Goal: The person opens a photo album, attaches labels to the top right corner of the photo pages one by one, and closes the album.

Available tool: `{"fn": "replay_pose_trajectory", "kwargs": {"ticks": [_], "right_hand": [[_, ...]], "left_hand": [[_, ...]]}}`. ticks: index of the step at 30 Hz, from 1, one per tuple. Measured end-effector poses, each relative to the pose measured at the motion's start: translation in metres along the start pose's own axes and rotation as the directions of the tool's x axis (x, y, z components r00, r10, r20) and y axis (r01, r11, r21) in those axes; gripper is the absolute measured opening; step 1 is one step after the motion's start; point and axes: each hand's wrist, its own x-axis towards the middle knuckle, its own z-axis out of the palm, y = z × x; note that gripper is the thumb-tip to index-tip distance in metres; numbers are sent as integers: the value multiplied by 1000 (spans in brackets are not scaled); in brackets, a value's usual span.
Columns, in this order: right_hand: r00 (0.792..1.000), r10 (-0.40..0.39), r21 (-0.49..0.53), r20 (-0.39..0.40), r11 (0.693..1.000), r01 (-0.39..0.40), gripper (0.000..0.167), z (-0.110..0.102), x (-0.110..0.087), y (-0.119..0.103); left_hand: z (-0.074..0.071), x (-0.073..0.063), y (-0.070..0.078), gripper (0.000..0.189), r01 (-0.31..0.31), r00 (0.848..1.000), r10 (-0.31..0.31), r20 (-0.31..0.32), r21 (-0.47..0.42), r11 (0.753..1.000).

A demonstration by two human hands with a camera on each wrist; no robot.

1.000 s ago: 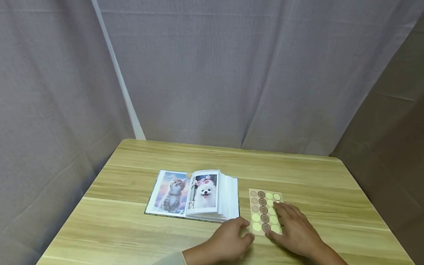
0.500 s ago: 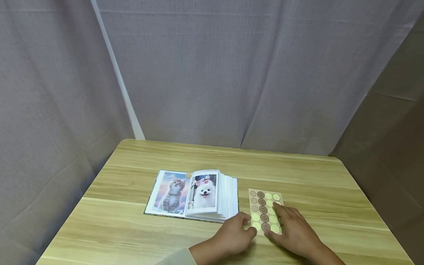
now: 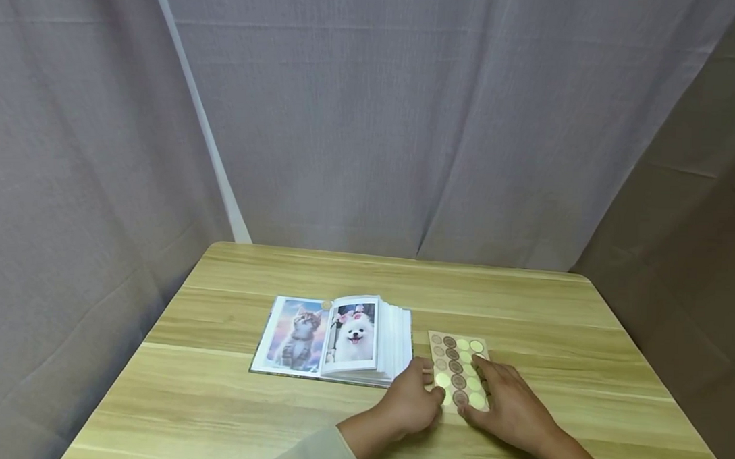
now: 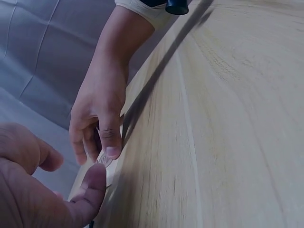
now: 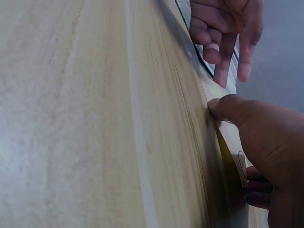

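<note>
A sheet of round stickers [image 3: 456,368], some yellow and some brown, lies right of the photo album in the head view. My right hand [image 3: 510,403] holds it by its right side, thumb at the near edge and fingers farther up. In the right wrist view the thumb [image 5: 228,108] is on the sheet's edge, and part of the sheet stands slightly off the table. My left hand [image 3: 411,396] is at the sheet's lower left corner, its thumb and index finger apart. In the left wrist view the left thumb [image 4: 92,187] overlaps the sheet.
An open photo album [image 3: 396,342] lies left of the sheet, showing a kitten picture [image 3: 299,335] and a white dog picture [image 3: 354,334]. A small round sticker [image 3: 327,305] sits at its top, near the fold. Grey curtains [image 3: 347,121] hang behind the wooden table [image 3: 215,406].
My left hand has moved right, up to the sheet's lower left corner. The sheet has shifted slightly left and toward me with my right hand on it.
</note>
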Motion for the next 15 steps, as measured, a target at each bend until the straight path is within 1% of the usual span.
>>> {"fn": "replay_pose_trajectory", "kwargs": {"ticks": [3,7,10,15], "right_hand": [[1000,-7,0,-12,1000,7,95,1,-1,0],[1000,1,-3,-7,1000,-1,96,1,-2,-1],[1000,-1,-10,-3,1000,1,96,0,-3,-2],[999,-25,-34,-25,999,24,92,-2,-5,-4]], "left_hand": [[3,2,0,45,-8,1000,7,-13,-65,998],[5,4,-1,43,-38,998,35,-57,-55,998],[5,5,-1,42,-66,994,63,-89,-25,998],[6,7,-2,40,-85,990,81,-115,-24,996]]}}
